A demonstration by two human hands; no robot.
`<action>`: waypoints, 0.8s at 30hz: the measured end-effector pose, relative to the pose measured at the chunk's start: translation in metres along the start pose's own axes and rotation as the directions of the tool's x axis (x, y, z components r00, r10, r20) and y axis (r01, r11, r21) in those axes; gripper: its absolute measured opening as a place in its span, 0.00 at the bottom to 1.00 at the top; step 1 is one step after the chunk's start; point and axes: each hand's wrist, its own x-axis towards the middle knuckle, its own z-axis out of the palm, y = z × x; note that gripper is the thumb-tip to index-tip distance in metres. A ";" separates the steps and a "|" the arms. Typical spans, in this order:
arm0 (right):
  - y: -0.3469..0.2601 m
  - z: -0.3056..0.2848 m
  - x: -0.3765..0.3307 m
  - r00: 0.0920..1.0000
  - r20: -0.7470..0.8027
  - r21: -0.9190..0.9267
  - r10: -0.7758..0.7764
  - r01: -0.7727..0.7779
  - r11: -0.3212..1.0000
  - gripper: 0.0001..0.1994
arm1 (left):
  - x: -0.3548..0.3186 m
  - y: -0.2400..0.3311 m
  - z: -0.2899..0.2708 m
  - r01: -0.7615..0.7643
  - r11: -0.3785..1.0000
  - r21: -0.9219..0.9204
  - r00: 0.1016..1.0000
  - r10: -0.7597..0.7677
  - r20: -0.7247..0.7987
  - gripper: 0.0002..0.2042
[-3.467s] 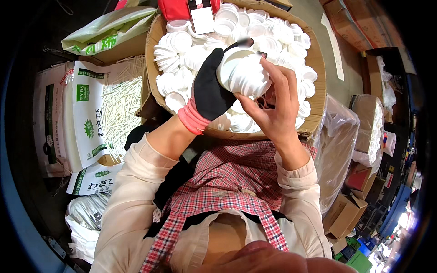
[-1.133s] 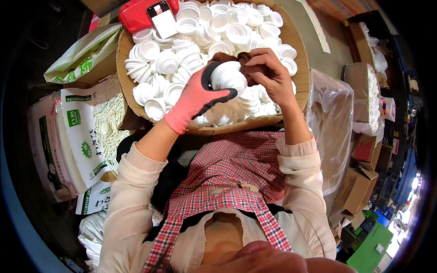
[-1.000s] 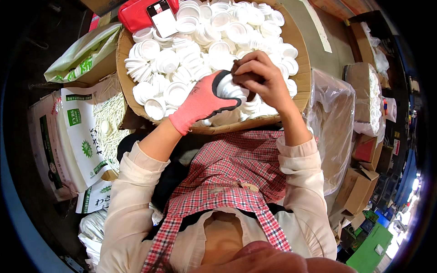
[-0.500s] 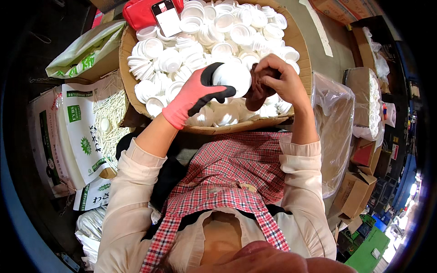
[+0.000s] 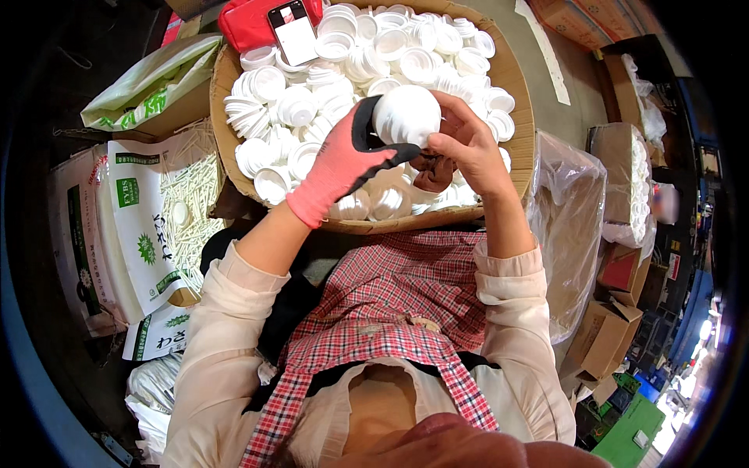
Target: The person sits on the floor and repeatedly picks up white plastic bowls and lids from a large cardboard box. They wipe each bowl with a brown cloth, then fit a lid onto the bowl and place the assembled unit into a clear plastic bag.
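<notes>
Holding one white cup (image 5: 406, 115) over the box | left hand (image 5: 343, 160): pink-and-black glove, grip closed around cup | right hand (image 5: 460, 144): bare, fingers pinch cup's edge | one round cardboard box (image 5: 511, 74): too many white cups to count | one phone (image 5: 294, 31) on one red pouch (image 5: 250, 27)

a round cardboard box (image 5: 515, 86) holds heaped white cups (image 5: 406, 47), a phone (image 5: 292, 31) on top.
</notes>
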 end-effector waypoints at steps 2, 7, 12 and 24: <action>-0.003 0.005 -0.003 0.998 -0.056 0.032 0.018 -0.016 0.999 0.24 | -0.003 0.006 -0.001 0.053 0.994 0.094 0.998 -0.049 -0.037 0.26; -0.006 -0.007 -0.008 0.996 -0.068 -0.040 -0.062 0.059 0.997 0.24 | 0.001 0.003 0.006 -0.017 0.968 0.250 0.999 0.025 -0.029 0.30; -0.043 -0.104 -0.090 0.860 -0.442 -0.125 -0.256 0.224 0.967 0.24 | 0.013 -0.008 -0.021 0.121 0.990 -0.068 0.990 -0.116 0.081 0.27; 0.207 -0.292 -0.408 0.199 -0.724 0.501 0.660 -0.506 0.702 0.19 | 0.018 -0.003 0.017 0.156 0.882 0.446 0.969 -0.224 0.104 0.19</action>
